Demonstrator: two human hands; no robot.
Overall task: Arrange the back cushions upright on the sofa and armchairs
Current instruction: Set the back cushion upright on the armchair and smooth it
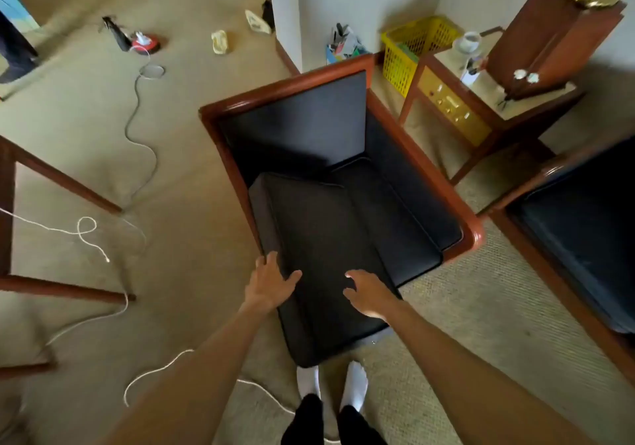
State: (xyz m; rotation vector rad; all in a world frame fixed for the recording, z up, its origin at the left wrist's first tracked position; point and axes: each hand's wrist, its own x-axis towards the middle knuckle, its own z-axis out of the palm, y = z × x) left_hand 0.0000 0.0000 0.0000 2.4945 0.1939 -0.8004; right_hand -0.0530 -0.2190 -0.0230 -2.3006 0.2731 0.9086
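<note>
A wood-framed armchair (347,66) with black upholstery stands in front of me. A black back cushion (323,248) lies flat on its seat and juts out past the front edge toward my feet. My left hand (269,281) rests on the cushion's left front edge with fingers spread. My right hand (367,293) hovers over the cushion's front right part, fingers apart and curled, holding nothing. The chair's padded back panel (302,125) stands bare behind the cushion.
A second dark armchair (584,224) stands at the right. A side table (481,107) with a lamp base and cup sits behind, beside a yellow basket (409,49). A wooden table frame (51,176) is at the left. White cords (86,235) trail across the carpet.
</note>
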